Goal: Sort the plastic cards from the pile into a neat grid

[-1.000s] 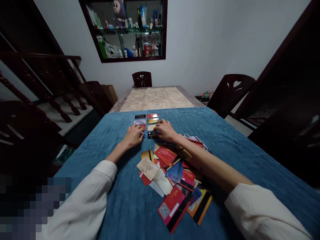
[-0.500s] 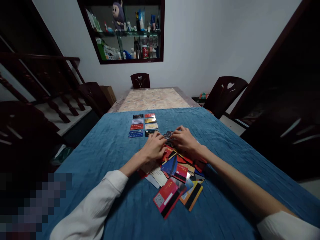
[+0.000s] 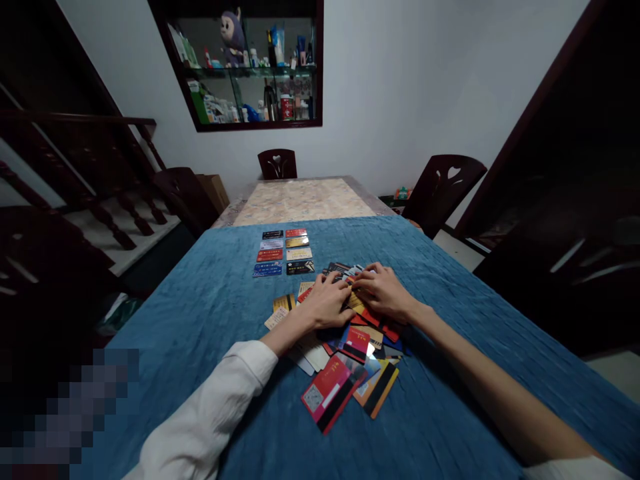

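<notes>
A loose pile of plastic cards (image 3: 345, 380) in red, blue, orange and white lies on the blue cloth (image 3: 210, 313). Both my hands rest on the far end of this pile. My left hand (image 3: 327, 303) has its fingers curled down on a card at the top of the heap. My right hand (image 3: 384, 295) sits right beside it, fingers bent and pinching at the same spot, fingertips almost touching the left ones. Beyond the hands, several cards lie in a tidy grid of two columns (image 3: 285, 252).
The cloth covers the near part of a long table; its bare patterned top (image 3: 303, 199) shows beyond. Dark wooden chairs stand at the far end (image 3: 277, 162) and right side (image 3: 443, 187). A stair railing (image 3: 100, 167) is at the left, a wall shelf (image 3: 250, 67) behind.
Both hands have pulled back from the card grid toward me and now rest on the loose pile. The grid, earlier partly covered by the hands, is fully visible.
</notes>
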`<state>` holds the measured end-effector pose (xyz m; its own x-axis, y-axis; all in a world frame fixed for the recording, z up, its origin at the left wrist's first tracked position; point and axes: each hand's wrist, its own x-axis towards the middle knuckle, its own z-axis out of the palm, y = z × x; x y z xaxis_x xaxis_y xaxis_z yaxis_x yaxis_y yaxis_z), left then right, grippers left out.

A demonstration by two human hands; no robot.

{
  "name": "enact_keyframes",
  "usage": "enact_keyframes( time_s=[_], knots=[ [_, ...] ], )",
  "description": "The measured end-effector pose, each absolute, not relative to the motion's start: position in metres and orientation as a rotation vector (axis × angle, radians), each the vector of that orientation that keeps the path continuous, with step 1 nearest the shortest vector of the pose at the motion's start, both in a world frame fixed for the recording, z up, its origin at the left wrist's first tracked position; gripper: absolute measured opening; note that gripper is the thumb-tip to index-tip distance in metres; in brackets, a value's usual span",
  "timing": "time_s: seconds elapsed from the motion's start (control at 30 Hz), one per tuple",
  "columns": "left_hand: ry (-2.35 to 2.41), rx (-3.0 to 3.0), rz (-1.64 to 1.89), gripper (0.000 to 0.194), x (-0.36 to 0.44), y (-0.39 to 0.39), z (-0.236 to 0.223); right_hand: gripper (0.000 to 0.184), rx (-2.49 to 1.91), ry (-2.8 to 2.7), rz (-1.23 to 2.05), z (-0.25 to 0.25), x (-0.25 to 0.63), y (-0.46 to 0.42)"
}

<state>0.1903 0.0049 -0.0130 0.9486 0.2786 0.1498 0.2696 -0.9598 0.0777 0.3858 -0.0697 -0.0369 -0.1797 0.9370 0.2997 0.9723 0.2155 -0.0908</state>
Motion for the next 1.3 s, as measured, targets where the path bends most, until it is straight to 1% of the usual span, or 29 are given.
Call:
enact_keyframes(
  time_s=[0.1, 0.37, 0.63, 0.73, 0.87, 0.93, 1.17, 1.3],
  knots=[
    [0.428, 3.08, 0.252, 0.027, 0.19, 0.003, -0.011, 0.021, -1.787, -2.197, -0.139, -0.037, 0.384, -0.07],
    [0.37, 3.161, 0.277, 0.025, 0.189, 0.001, -0.011, 0.027, -1.737, -2.215, -0.083, -0.035, 0.384, -0.074],
    [0.29, 3.183, 0.267, 0.025, 0.185, 0.008, -0.007, 0.04, -1.64, -2.227, 0.014, -0.03, 0.386, -0.081],
    [0.258, 3.187, 0.267, 0.026, 0.181, 0.013, -0.004, 0.037, -1.637, -2.217, -0.012, -0.032, 0.388, -0.081],
    [0.226, 3.11, 0.361, 0.025, 0.176, 0.018, 0.002, 0.025, -1.623, -2.179, -0.067, -0.036, 0.39, -0.077],
    [0.217, 3.021, 0.418, 0.025, 0.175, 0.021, 0.005, 0.022, -1.592, -2.143, -0.076, -0.037, 0.391, -0.076],
    [0.311, 2.733, 0.577, 0.026, 0.175, 0.033, -0.002, 0.024, -1.574, -1.944, 0.004, -0.036, 0.391, -0.077],
    [0.371, 2.669, 0.627, 0.025, 0.175, 0.039, -0.008, 0.032, -1.634, -1.867, 0.043, -0.039, 0.393, -0.078]
  ],
)
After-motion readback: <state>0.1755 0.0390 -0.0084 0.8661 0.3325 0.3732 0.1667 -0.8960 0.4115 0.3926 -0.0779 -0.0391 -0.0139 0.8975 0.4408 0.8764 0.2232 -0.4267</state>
